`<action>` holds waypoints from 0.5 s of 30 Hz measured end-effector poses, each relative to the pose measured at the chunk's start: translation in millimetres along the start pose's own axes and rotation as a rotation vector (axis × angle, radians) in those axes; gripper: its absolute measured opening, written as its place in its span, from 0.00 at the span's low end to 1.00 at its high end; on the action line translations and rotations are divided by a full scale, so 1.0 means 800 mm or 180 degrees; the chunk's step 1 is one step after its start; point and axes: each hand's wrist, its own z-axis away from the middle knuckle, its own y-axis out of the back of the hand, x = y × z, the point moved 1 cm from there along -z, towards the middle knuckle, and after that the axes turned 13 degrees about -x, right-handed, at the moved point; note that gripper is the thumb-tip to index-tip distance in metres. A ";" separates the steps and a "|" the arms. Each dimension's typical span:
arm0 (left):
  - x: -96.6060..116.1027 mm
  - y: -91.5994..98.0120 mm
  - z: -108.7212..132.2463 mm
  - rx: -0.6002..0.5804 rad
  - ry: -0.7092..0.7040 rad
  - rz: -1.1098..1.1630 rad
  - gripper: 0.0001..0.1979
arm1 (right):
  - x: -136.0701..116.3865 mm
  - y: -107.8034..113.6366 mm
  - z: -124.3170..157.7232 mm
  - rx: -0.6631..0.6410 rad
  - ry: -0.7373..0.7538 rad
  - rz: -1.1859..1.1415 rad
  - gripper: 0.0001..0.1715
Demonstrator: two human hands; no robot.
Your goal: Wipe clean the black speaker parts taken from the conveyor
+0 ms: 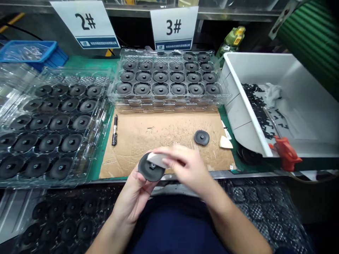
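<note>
head cam, looks fwd/dn, nr held disc

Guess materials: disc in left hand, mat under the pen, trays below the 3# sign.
Disc: moulded plastic or rubber, can't tell which; dark, matte, little shine.
Mat: cardboard, most likely; dull brown surface, scuffed and marked.
Trays: probably clear plastic; glossy, see-through, bright highlights along edges.

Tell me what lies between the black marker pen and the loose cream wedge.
In the head view, one loose black oval disc lies between them, nearer the cream wedge; the rest is marked brown cardboard.
</note>
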 end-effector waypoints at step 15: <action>0.001 -0.017 0.000 -0.0201 -0.0032 -0.0040 0.17 | -0.024 -0.007 0.005 0.0692 0.0370 0.0591 0.18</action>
